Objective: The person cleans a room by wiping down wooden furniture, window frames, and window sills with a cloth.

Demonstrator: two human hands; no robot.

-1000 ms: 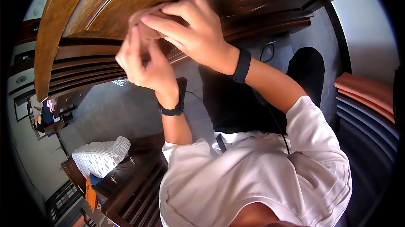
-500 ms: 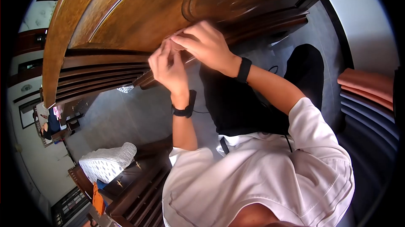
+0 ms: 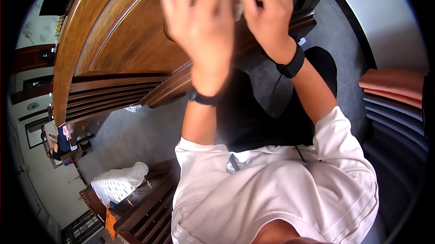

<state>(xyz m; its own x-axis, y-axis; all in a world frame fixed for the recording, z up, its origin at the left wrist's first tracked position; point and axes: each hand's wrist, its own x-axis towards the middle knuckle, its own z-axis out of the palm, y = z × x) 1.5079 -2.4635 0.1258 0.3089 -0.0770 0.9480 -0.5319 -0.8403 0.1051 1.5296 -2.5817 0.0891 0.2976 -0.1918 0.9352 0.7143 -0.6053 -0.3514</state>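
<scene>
Holds left hand [image 3: 199,28] and right hand [image 3: 273,22] close together over the polished wooden panel [image 3: 136,35], fingers bent, apparently for two-handed control; cannot tell, through blur, whether grasping anything.

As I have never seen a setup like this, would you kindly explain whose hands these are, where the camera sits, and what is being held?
There is no machine here: these are a person's bare left hand and right hand, each with a black band on the wrist. The camera is worn on the head and looks forward and down, so the white shirt fills the bottom. The hands are close together in front of a large, brown wooden panel. Their fingers are blurred, and I cannot tell what, if anything, they hold. At the lower left, a pale patterned cloth is near some dark furniture. At the right are orange folds, apparently cloth.
</scene>
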